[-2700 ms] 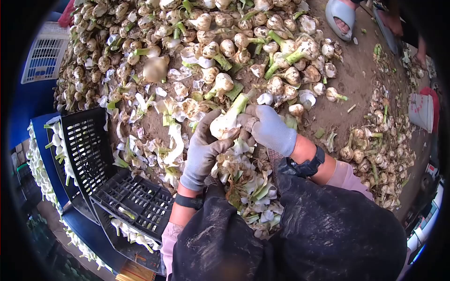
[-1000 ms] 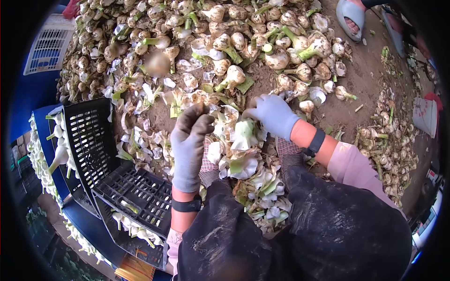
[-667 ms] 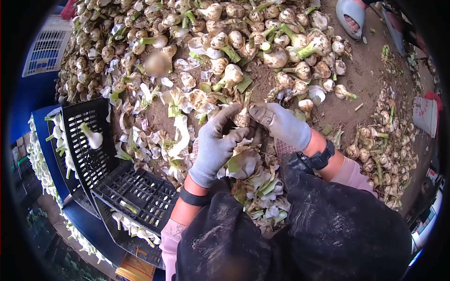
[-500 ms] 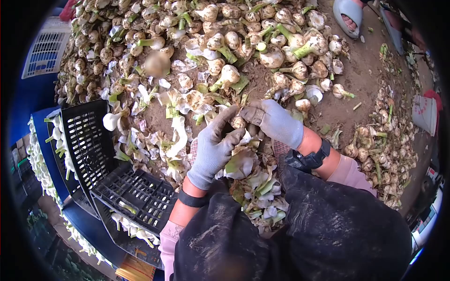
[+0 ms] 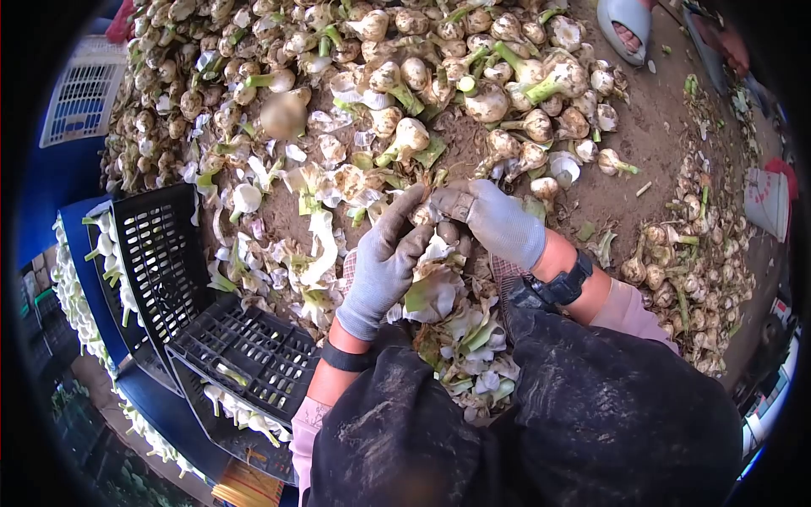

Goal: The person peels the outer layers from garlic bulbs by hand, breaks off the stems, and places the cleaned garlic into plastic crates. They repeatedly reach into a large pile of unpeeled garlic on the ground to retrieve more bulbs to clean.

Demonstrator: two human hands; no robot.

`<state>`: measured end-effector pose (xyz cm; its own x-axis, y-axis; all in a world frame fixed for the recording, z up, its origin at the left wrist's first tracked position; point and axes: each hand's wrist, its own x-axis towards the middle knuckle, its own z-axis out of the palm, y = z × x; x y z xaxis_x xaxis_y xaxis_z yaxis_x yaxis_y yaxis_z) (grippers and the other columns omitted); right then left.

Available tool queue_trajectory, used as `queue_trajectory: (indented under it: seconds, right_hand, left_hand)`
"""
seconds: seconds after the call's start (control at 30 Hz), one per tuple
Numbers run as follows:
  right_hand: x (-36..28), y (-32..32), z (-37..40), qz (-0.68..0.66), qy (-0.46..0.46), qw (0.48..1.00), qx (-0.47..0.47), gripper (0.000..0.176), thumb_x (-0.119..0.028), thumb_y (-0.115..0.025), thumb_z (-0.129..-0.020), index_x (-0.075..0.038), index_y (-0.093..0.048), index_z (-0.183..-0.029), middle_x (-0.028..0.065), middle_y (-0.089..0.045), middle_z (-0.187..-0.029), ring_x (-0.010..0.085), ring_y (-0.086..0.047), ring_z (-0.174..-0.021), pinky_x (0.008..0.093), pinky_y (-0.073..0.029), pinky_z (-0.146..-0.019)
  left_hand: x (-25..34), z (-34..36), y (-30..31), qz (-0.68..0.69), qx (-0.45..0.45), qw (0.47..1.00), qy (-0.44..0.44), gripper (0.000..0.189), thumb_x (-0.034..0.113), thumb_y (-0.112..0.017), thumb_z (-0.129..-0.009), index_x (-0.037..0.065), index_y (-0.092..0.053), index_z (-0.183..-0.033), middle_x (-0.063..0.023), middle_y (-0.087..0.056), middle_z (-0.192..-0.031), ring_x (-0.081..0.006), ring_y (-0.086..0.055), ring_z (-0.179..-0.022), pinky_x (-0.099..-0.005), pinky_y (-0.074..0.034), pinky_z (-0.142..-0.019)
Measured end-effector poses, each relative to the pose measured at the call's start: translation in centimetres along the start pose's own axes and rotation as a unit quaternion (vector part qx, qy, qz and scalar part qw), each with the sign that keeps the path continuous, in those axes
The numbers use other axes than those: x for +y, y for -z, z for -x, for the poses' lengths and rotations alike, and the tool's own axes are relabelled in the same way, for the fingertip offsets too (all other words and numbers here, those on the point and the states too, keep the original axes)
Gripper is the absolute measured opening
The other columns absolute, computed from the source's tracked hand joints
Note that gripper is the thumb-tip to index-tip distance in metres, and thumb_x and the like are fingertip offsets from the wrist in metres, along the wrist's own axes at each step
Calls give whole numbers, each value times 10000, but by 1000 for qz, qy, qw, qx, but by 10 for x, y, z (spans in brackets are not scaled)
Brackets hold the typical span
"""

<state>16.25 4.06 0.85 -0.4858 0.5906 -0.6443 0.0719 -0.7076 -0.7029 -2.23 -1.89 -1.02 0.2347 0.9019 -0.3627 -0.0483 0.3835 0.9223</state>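
My left hand (image 5: 382, 262), in a grey glove with dirty fingertips, closes its thumb and fingers on the near-left side of a garlic bulb (image 5: 421, 214). My right hand (image 5: 498, 221), gloved alike, pinches the same bulb from the right, its fingers bent at the top. Most of the bulb is hidden by the fingers; a pale patch of it shows between them. Just below the hands, a heap of peeled garlic skins (image 5: 460, 329) lies between my legs. A cleaner white garlic bulb (image 5: 246, 198) rests among scraps to the left.
Unpeeled garlic bulbs (image 5: 405, 135) cover the ground ahead, with smaller bulbs (image 5: 705, 296) at the right. A black slatted crate (image 5: 160, 253) stands at my left beside trimmed white garlic (image 5: 80, 287). A white bucket (image 5: 766, 203) and another person's sandalled foot (image 5: 625, 32) are at far right.
The bulb between my hands shows paler skin than before, and my fingers have shifted slightly on it. The white bulb at left has moved right, away from the crate.
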Motion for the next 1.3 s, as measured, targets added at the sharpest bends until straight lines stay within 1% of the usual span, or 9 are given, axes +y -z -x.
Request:
queue_trajectory:
  seconds: [0.27,0.47,0.63,0.73,0.87,0.97,1.07,1.17,1.3]
  right_hand:
    - [-6,-7,-1,18,-20,999,30,284,-249,-511,-973,12,-607,-912,36,-605,-647,83,-534,-488,214,-421,-431]
    - [0,-11,-3,44,-12,999,15,257,-209,-521,-953,23,-625,-914,56,-610,-641,129,-567,-513,267,-458,-459]
    - [16,-16,-10,454,227,847,161,222,-189,-597,-900,13,-642,-981,109,-646,-715,256,-639,-657,373,-505,-647]
    - [21,-13,-18,206,268,937,90,216,-148,-612,-891,8,-650,-1036,106,-677,-835,212,-651,-779,335,-505,-736]
    - [25,-11,-24,20,35,999,23,217,-64,-573,-895,12,-644,-1085,84,-690,-959,91,-607,-866,291,-500,-783]
    - [30,-12,-25,64,65,996,7,245,-43,-569,-883,10,-637,-1113,95,-694,-970,81,-605,-869,281,-499,-778]
    - [24,-24,-7,195,115,974,2,295,-104,-575,-871,8,-621,-1141,150,-699,-940,185,-660,-854,298,-502,-782]
    - [35,-13,-17,200,149,968,22,323,-116,-580,-846,-3,-621,-1145,192,-683,-928,234,-670,-841,326,-509,-763]
    - [28,-14,-14,360,189,913,24,292,-169,-575,-818,0,-639,-1047,218,-663,-894,317,-668,-814,393,-521,-731]
  left_hand:
    - [5,1,-3,216,2,972,96,581,300,-569,-949,68,-340,-1430,-53,-618,-901,-154,-608,-733,-281,-504,-683]
    - [-11,3,2,289,-16,954,77,526,454,-451,-977,118,-393,-1377,-59,-600,-915,-125,-550,-629,-247,-456,-580]
    - [-11,0,-3,358,70,918,157,532,458,-462,-972,164,-354,-1402,-50,-589,-888,-127,-541,-615,-241,-407,-520]
    - [6,2,-1,415,11,904,104,578,401,-524,-960,138,-312,-1429,-41,-585,-883,-111,-545,-635,-227,-428,-539]
    - [8,2,-1,172,39,983,56,681,353,-580,-936,46,-262,-1454,-20,-558,-859,-99,-571,-654,-220,-449,-550]
    - [3,3,16,98,57,987,111,624,390,-544,-951,17,-353,-1413,-40,-568,-855,-70,-558,-642,-207,-441,-559]
    - [-1,-5,19,-65,207,976,-9,480,328,-537,-964,-20,-486,-1291,-82,-599,-910,-128,-617,-738,-246,-489,-628]
    - [9,-11,18,-297,140,927,-179,376,232,-703,-833,21,-623,-1134,-168,-621,-1025,-239,-629,-805,-317,-499,-753]
    - [15,-2,21,-277,54,958,-46,372,237,-717,-820,11,-630,-1102,-136,-641,-981,-245,-632,-849,-300,-482,-835]
